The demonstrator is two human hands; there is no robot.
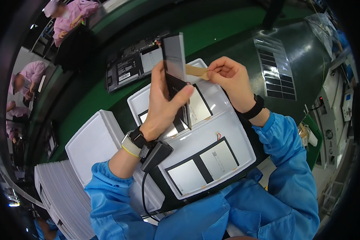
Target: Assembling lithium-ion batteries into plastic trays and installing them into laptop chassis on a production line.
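Note:
My left hand (162,106) grips a flat, silver-and-black laptop battery pack (174,56), tilted on edge above a white plastic tray (250,158). Thumb and fingers clasp its two faces. At the battery's right side, my right hand (231,80) pinches the end of a tan strip (197,71) that reaches to the pack; how it is joined there is hidden. Inside the tray, a similar battery (220,162) with thin coloured wires lies in the near compartment. Another battery (200,106) lies in the far compartment, partly covered by my left hand.
Beyond the tray is an opened laptop base (124,68). A black handheld scanner (158,156) with a cable lies by my left wrist. White trays (94,140) are stacked at left. A sheet of black rectangles (274,68) lies at right. Co-workers in pink (30,76) sit far left.

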